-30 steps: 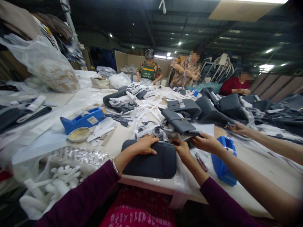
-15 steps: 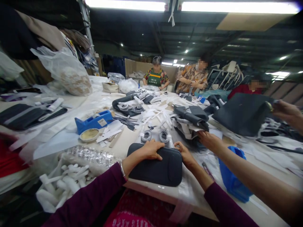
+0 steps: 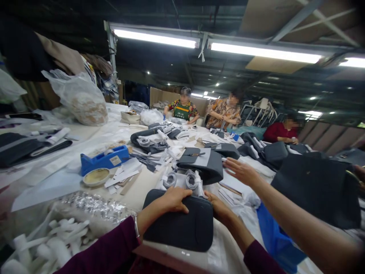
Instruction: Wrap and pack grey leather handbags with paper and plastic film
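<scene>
A dark blue-grey bag [image 3: 178, 226] lies at the table's near edge, with wrapped strap rolls [image 3: 191, 179] poking out behind its top edge. Across its upper middle lies my left hand [image 3: 175, 199], thumb on the front face and fingers along the top edge, gripping it. My right hand [image 3: 218, 205] is closed around the upper right corner, its fingertips partly hidden behind the bag. Just beyond the strap rolls rests another dark bag [image 3: 211, 167] with a grey panel and a buckle. A co-worker's hand [image 3: 242, 171] with outstretched fingers is beside it.
Left are a blue tape dispenser [image 3: 104, 160], a round dish [image 3: 96, 177] and paper scraps [image 3: 121, 177]. White foam pieces [image 3: 54, 239] fill a bag at lower left. A blue holder [image 3: 273, 232] and large dark bag [image 3: 316, 186] are right. Co-workers sit across the table.
The view has tilted upward. The co-worker's hand has opened beside the buckled bag, which now lies behind the strap rolls. Both my hands keep their hold on my bag.
</scene>
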`<state>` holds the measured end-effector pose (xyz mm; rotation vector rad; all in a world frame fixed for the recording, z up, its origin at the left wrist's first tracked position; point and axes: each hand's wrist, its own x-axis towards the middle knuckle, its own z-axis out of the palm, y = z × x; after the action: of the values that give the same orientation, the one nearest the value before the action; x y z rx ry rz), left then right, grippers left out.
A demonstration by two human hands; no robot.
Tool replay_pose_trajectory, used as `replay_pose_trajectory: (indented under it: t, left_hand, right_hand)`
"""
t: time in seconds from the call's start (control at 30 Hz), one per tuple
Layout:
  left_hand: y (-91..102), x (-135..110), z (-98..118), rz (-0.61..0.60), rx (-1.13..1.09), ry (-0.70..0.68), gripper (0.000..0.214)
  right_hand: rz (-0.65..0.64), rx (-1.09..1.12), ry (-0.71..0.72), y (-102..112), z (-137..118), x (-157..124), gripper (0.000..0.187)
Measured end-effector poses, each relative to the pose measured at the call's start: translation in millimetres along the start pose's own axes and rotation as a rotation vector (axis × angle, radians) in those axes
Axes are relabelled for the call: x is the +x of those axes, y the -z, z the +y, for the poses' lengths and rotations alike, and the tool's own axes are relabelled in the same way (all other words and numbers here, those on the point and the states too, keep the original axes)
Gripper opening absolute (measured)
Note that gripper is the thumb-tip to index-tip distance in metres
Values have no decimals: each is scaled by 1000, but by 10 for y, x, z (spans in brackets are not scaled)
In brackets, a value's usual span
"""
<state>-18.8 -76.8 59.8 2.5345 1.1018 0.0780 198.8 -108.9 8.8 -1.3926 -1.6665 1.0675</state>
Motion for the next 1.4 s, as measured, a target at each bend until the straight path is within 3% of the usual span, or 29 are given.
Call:
replay_pose_trajectory:
  t: [0.07, 0.13, 0.2, 0.27, 0.33, 0.4, 0.5, 0.63, 0.73, 0.87, 1.13, 1.4]
  left_hand:
    - [26, 9, -11, -38, -19, 16, 54]
    - [39, 23, -29, -62, -24, 23, 52]
    - [24, 45, -56, -69, -17, 30, 51]
    - [-16, 70, -90, -66, -11, 42, 52]
    - [-66, 91, -125, -58, -11, 46, 52]
    - [-106, 102, -153, -45, -16, 42, 52]
    - [-132, 99, -182, -24, -32, 46, 52]
    - [-162, 86, -224, -34, -85, 60, 58]
    - [-215, 90, -272, -17, -118, 53, 63]
    - [-283, 103, -331, 5, -146, 39, 64]
    - [-257, 86, -337, 61, -135, -2, 54]
    - [-246, 81, -320, 63, -103, -4, 51]
  right_hand:
    - [-112, 104, -48, 51, -29, -12, 25]
    - [-83, 70, -91, 127, -61, 25, 24]
    - [170, -167, -7, 219, -130, 117, 20]
    - [451, -441, 175, 300, -253, 274, 22]
    - [549, -673, 327, 331, -414, 501, 28]
    - [480, -874, 376, 281, -565, 785, 41]
    - [327, -1124, 340, 44, -678, 1231, 70]
    - [219, -1300, 258, -382, -570, 1656, 85]
    - [245, -1423, 240, -584, -406, 1830, 71]
    - [391, -1494, 280, -664, -273, 1952, 56]
    - [411, -1524, 312, -737, -343, 1939, 49]
    - [417, -1510, 175, -527, -544, 1922, 39]
